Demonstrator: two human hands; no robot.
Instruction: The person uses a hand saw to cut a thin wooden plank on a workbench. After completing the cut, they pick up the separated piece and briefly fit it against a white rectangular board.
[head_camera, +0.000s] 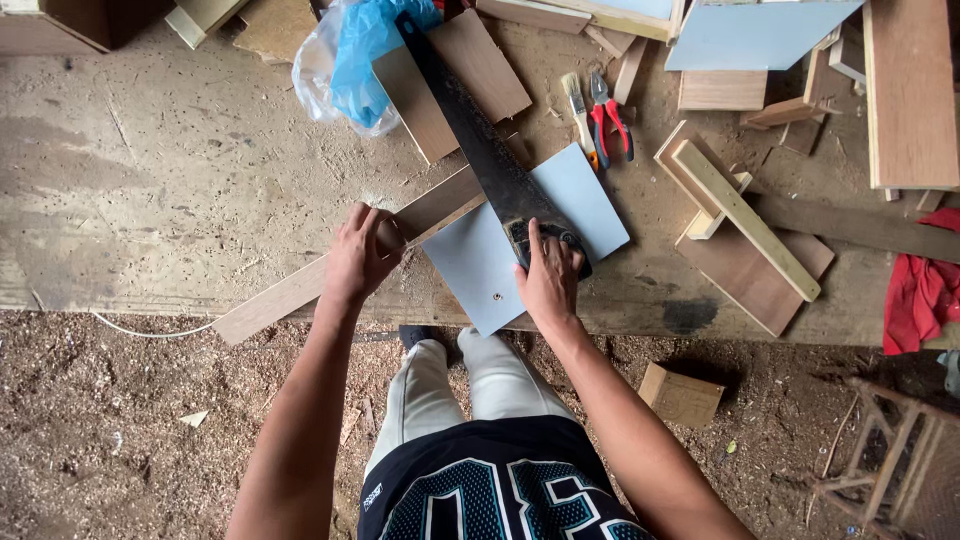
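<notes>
Sawdust covers the floor and the worn wooden surface (180, 190), where offcuts, red-handled pliers (612, 118) and a blue plastic bag (365, 50) lie scattered. Across the near edge runs a long wood strip (300, 290) — its long axis slants from lower left up to the right, passing under a pale blue panel (480, 265). The left hand (360, 255) presses down on the strip, fingers curled over it. Just to its right, the right hand (548, 275) has its fingers wrapped tight around the handle of a dark handsaw (480, 140) — its blade crosses the strip and points away from the person.
</notes>
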